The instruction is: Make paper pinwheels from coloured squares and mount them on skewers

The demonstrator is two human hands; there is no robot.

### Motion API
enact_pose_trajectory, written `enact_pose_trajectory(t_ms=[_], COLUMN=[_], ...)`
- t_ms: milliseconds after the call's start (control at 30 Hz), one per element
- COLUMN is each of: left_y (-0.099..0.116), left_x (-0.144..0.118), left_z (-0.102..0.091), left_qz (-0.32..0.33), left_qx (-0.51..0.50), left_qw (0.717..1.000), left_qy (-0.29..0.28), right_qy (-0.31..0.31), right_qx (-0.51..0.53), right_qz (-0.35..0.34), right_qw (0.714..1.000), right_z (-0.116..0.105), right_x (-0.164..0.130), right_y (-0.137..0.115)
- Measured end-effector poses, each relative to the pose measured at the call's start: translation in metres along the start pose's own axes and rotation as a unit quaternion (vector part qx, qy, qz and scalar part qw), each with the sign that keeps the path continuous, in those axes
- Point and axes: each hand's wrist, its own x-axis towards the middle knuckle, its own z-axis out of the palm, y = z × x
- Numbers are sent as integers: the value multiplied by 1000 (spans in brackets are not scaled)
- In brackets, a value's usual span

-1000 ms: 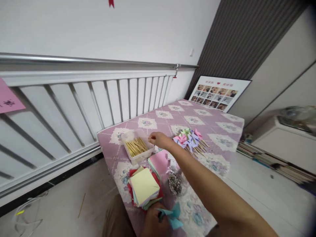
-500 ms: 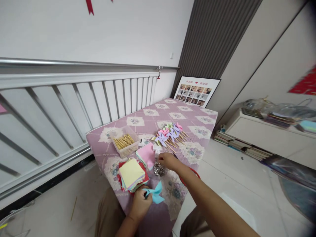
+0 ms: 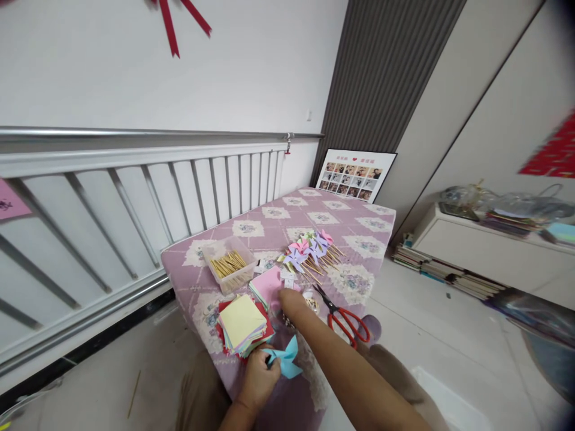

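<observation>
Since the earlier frame, right hand [image 3: 291, 300] has shifted slightly toward the near edge of the table [image 3: 359, 209]; red-handled scissors [image 3: 344, 316] now uncovered. Its fingers hide the shiny metallic heap; grip cannot be told. Left hand [image 3: 259, 376] pinches folded blue paper pinwheel [image 3: 283, 358] at near edge, beside stacked paper squares [image 3: 242, 322].
</observation>
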Motion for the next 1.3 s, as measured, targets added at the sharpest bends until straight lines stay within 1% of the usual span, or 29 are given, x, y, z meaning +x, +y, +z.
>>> enact_pose_trajectory(t_ms=[167,333,433,500,567,633,700,733,833,933,1000,1067,1167,1300], left_y=[-2,-1,-3,-5,-6,-6,-3,-1,6,19,31,46,66,83], left_x=[0,0,-1,-1,0,1,1,1,-4,-10,-12,-12,-11,-13], left_z=[3,4,4,4,5,5,5,5,6,8,10,11,10,7], left_qz=[2,13,10,-3,-22,-44,-69,-84,-133,-184,-198,-185,-177,-168], left_qx=[6,7,1,-5,-20,-40,-57,-67,-120,-209,-264,-302,-335,-357], left_qw=[1000,1000,1000,1000,1000,998,995,993,979,955,938,930,922,916], left_qy=[2,1,-1,6,6,12,37,55,93,106,103,94,82,64], right_qy=[-23,-5,28,64,108,149,171,176,166,151,151,155,157,160], right_qx=[-31,-17,9,35,66,99,133,146,165,154,138,121,103,96], right_qz=[-2,-13,-25,-36,-49,-60,-69,-68,-58,-39,-22,-15,-24,-48], right_qw=[999,1000,999,997,991,982,974,971,971,976,979,980,982,981], right_z=[0,0,-4,-11,-17,-19,-12,-4,30,65,80,86,87,87], right_x=[2,-2,-7,-17,-34,-58,-86,-99,-131,-147,-149,-150,-148,-146], right_y=[1,4,4,7,14,26,42,49,68,72,69,65,62,64])
